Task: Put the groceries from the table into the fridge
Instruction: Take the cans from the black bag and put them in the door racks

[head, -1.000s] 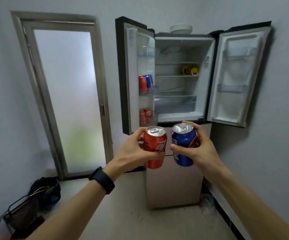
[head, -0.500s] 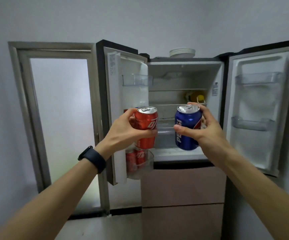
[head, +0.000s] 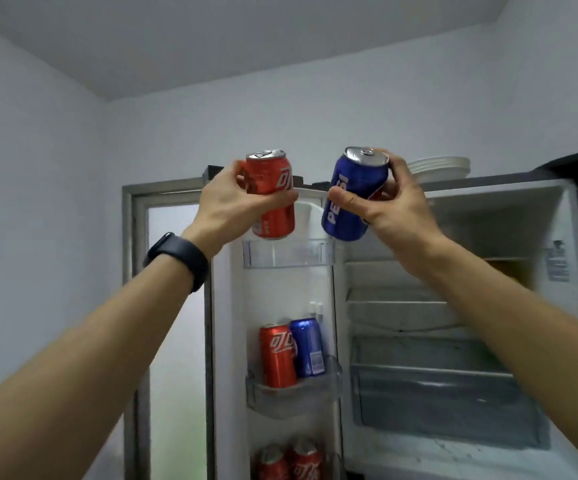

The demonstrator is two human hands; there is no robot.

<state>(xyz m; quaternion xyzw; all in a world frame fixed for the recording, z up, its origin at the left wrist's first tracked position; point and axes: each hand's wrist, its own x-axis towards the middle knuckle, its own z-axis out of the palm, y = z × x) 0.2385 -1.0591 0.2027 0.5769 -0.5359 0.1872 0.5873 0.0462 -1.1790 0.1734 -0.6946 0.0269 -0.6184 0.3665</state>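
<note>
My left hand (head: 235, 202) grips a red cola can (head: 273, 192), upright, just above the top bin (head: 289, 252) of the open left fridge door. My right hand (head: 384, 206) grips a blue Pepsi can (head: 353, 195), tilted left, beside the red one and above the bin's right end. The bin itself holds nothing. The fridge (head: 453, 306) stands open in front of me.
The middle door bin (head: 292, 393) holds a red can (head: 277, 355) and a blue can (head: 308, 348). Two red cans (head: 291, 462) stand in the lowest bin. White plates (head: 440, 168) sit on top of the fridge. A frosted glass door (head: 173, 341) is at the left.
I have come closer to the fridge. Both hands rose with their cans from the middle shelf level to above the top door bin, and the blue can has tilted.
</note>
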